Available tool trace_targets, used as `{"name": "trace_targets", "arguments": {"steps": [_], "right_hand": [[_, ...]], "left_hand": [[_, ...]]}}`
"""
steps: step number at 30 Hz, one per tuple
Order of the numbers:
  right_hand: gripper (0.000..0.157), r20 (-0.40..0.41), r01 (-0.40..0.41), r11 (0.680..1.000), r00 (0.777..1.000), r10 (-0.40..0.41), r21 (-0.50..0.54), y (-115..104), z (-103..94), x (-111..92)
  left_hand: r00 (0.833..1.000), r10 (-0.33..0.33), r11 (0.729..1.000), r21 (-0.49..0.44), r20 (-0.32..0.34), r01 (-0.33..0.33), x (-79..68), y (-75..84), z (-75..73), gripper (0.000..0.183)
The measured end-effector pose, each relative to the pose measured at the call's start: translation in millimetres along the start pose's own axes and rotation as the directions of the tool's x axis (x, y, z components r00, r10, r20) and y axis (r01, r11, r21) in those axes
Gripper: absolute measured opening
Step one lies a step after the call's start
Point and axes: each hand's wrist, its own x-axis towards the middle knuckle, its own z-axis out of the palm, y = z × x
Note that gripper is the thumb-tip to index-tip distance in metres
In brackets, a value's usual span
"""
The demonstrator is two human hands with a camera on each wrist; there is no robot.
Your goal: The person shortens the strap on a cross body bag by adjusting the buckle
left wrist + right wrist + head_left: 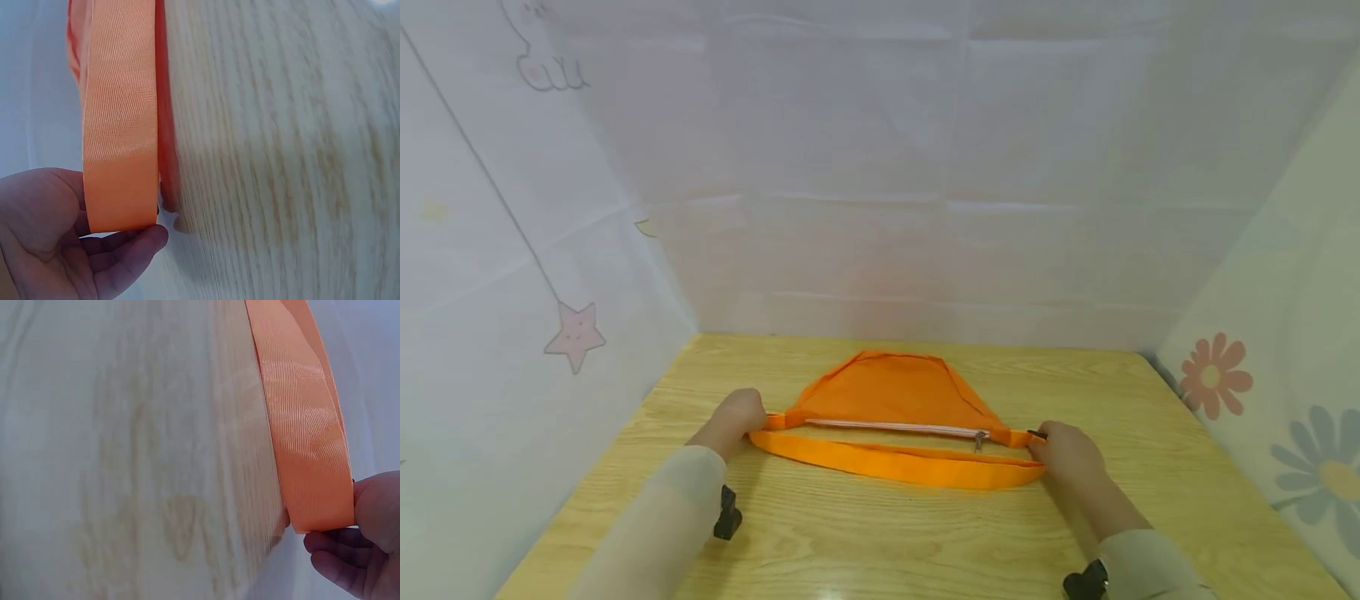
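Note:
An orange waist bag [891, 387] lies on the table, its white zipper [887, 427] facing me and the metal zipper pull [980, 440] near the right end. My left hand [743, 415] grips the strap at the bag's left end. At the other end, my right hand [1070, 454] holds the strap beside a dark piece that is mostly hidden, perhaps a buckle. Between both hands the orange strap [895, 467] sags in a shallow curve toward me. Both wrist views show the strap folded back at the fingers, with the left hand [81, 250] and right hand [356, 550] curled at the fold.
The wooden table [850, 542] spreads under the bag. A pale sheet [880, 167] hangs behind it, with printed sheets on the left [490, 375] and right [1285, 333]. Dark wrist devices [727, 514] show at both sleeves.

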Motion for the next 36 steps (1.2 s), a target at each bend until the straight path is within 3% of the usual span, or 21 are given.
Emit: {"name": "trace_targets", "arguments": {"steps": [5, 8, 10, 12, 14, 20, 23, 25, 31, 34, 36], "right_hand": [[0.022, 0.016, -0.022, 0.998, 1.000, 0.021, 0.061, 4, -7.8, -2], [0.022, 0.023, -0.020, 0.998, 1.000, 0.018, 0.068, 6, -10.0, -2], [0.022, 0.024, -0.012, 0.998, 1.000, 0.010, 0.065, 7, -10.3, -3], [0.024, 0.026, -0.004, 0.997, 1.000, 0.002, 0.073, 8, -9.7, -3], [0.025, 0.030, -0.002, 0.995, 1.000, -0.001, 0.096, 9, -9.3, -3], [0.029, 0.028, -0.026, 0.984, 0.999, 0.021, 0.177, 12, -11.8, -6], [0.031, 0.023, -0.021, 0.984, 1.000, 0.017, 0.176, 12, -13.4, -5], [0.033, 0.022, -0.020, 0.985, 1.000, 0.016, 0.174, 12, -13.9, -5], [0.032, 0.038, -0.040, 0.982, 0.999, 0.034, 0.187, 13, -12.5, -5], [0.031, 0.046, -0.043, 0.978, 0.998, 0.034, 0.204, 14, -11.3, -6], [0.031, 0.044, -0.040, 0.978, 0.999, 0.032, 0.205, 15, -11.0, -6]], "left_hand": [[1.000, 0.023, 0.998, -0.060, -0.008, -0.024, 5.5, 1.9, 0.0, 0.016], [0.999, 0.028, 0.977, -0.212, -0.026, -0.033, 7.7, 5.4, -0.7, 0.023], [0.999, 0.010, 0.935, -0.354, -0.048, -0.027, 7.7, 7.5, -2.2, 0.028], [0.997, -0.008, 0.866, -0.498, -0.073, -0.029, 7.0, 8.6, -3.7, 0.032], [0.996, -0.023, 0.809, -0.587, -0.088, -0.033, 5.7, 8.8, -5.5, 0.033], [0.998, 0.030, 0.684, -0.727, -0.052, -0.058, 3.9, 2.8, -5.8, 0.037], [0.998, 0.059, 0.636, -0.769, -0.036, -0.065, 3.3, -0.5, -5.1, 0.039], [0.997, 0.072, 0.624, -0.778, -0.037, -0.074, 2.4, -1.9, -4.8, 0.039], [0.996, 0.071, 0.651, -0.755, -0.046, -0.081, 2.7, -2.9, -1.4, 0.039], [0.997, 0.076, 0.625, -0.779, 0.000, -0.047, 3.6, -2.4, 1.2, 0.042], [0.996, 0.090, 0.585, -0.811, 0.027, -0.031, 4.4, -1.3, 2.6, 0.044]]}}
